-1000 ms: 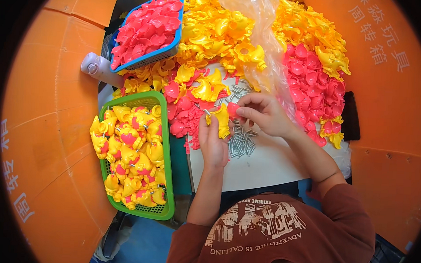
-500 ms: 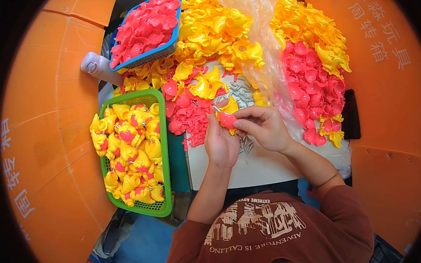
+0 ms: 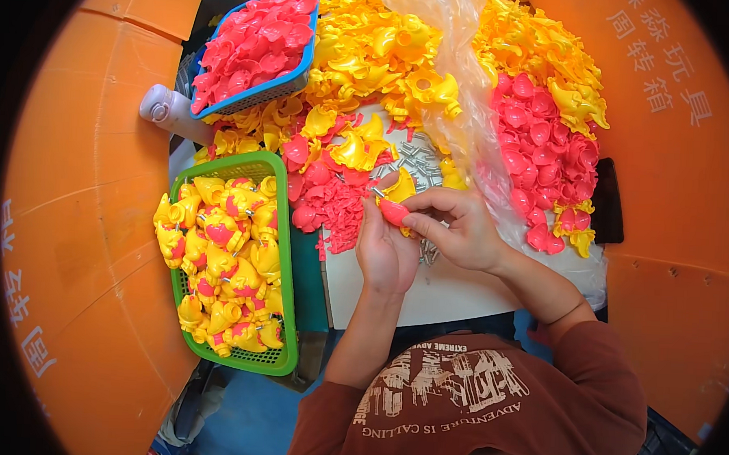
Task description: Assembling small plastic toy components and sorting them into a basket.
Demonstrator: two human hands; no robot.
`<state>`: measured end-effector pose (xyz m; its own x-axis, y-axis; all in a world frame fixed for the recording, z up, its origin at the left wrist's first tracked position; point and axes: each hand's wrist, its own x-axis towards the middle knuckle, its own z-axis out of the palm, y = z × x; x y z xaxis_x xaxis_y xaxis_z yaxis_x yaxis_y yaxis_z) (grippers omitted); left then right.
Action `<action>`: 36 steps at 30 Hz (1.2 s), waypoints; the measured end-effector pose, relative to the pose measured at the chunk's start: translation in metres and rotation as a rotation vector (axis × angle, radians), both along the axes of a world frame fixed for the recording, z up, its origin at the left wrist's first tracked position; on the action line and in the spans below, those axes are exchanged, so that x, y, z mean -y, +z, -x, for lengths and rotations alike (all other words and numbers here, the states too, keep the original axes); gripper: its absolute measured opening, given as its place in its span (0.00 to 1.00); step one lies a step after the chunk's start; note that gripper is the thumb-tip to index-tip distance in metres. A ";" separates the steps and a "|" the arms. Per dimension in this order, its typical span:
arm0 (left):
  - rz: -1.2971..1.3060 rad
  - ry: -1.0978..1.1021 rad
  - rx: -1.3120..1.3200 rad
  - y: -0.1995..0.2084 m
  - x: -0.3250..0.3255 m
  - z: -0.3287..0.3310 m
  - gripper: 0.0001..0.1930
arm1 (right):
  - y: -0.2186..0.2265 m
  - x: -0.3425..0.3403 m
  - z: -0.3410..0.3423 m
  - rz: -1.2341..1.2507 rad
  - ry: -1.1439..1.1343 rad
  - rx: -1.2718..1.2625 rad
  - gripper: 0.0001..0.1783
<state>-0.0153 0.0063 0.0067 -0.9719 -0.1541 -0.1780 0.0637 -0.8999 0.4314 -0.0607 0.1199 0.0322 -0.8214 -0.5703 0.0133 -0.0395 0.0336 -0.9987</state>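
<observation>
Above the near part of the white work surface, my left hand (image 3: 386, 259) is closed on a yellow plastic toy half (image 3: 404, 183), held against its upturned palm. A small silver metal pin (image 3: 377, 192) sticks out from the half's left side. My right hand (image 3: 464, 232) pinches a pink rounded shell (image 3: 393, 212) between thumb and fingers, against the near side of the yellow half. Whether the shell is seated in it I cannot tell. Behind both hands lie loose silver metal pins (image 3: 416, 165), beside a heap of small pink pieces (image 3: 340, 224).
At the left stands a green basket (image 3: 288, 305) of yellow-and-pink assembled toys. Farther back are a blue basket (image 3: 314, 30) of pink shells and a pale bottle (image 3: 174, 113). Yellow halves (image 3: 372, 45), clear plastic film (image 3: 460, 85) and pink shells (image 3: 539, 146) cover the back and right.
The pink shell has tilted and dropped slightly toward me, with my right fingers moving along with it. My left hand keeps its hold on the yellow half.
</observation>
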 end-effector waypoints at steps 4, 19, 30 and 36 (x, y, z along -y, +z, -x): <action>-0.018 -0.012 0.006 -0.001 0.001 0.000 0.25 | -0.003 -0.001 -0.001 0.001 -0.002 -0.082 0.08; 0.177 0.012 -0.023 -0.015 0.015 -0.010 0.22 | 0.002 0.019 0.011 -0.137 0.012 -0.359 0.08; 0.093 0.073 0.002 -0.034 0.054 -0.018 0.22 | -0.062 0.078 0.095 -0.449 0.064 -1.120 0.05; 0.106 0.106 -0.029 -0.031 0.061 -0.014 0.22 | -0.040 0.068 0.103 -0.056 -0.027 -0.333 0.09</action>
